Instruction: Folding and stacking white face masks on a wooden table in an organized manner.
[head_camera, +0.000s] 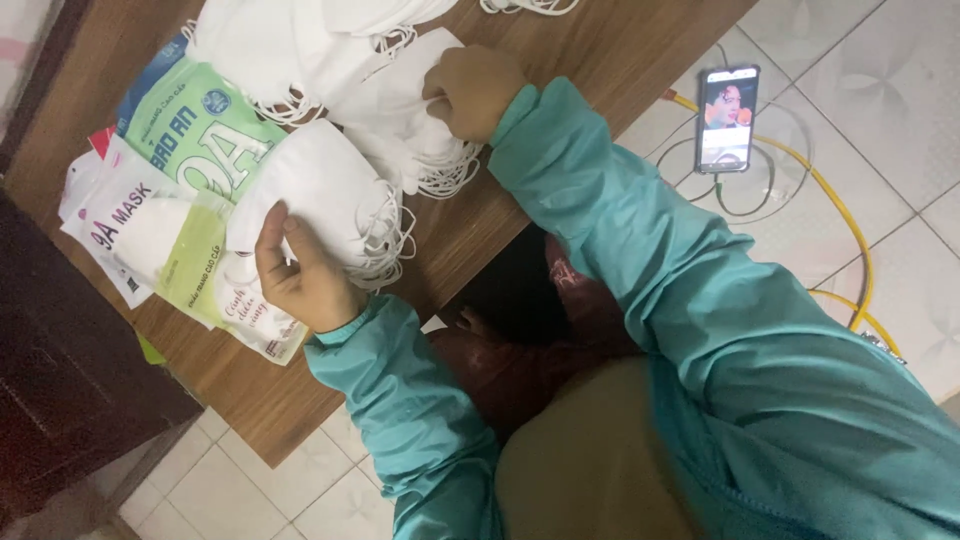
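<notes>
Green-white mask packets (195, 150) beside hands (305, 275)

Worktop (560, 60): wood-grain, brown, satin finish. Face masks (320, 190): white non-woven cloth, matt, soft; thin elastic ear loops (385, 245) bunched at the edge. Packaging bags (200, 130): glossy plastic film, printed green and white, slightly crinkled. Sleeves (640, 240): teal woven cloth, smooth, faint sheen. Floor (880, 90): pale glazed tile, glossy. Phone (727, 118): glass screen, lit. Cable (840, 215): yellow plastic, smooth.
</notes>
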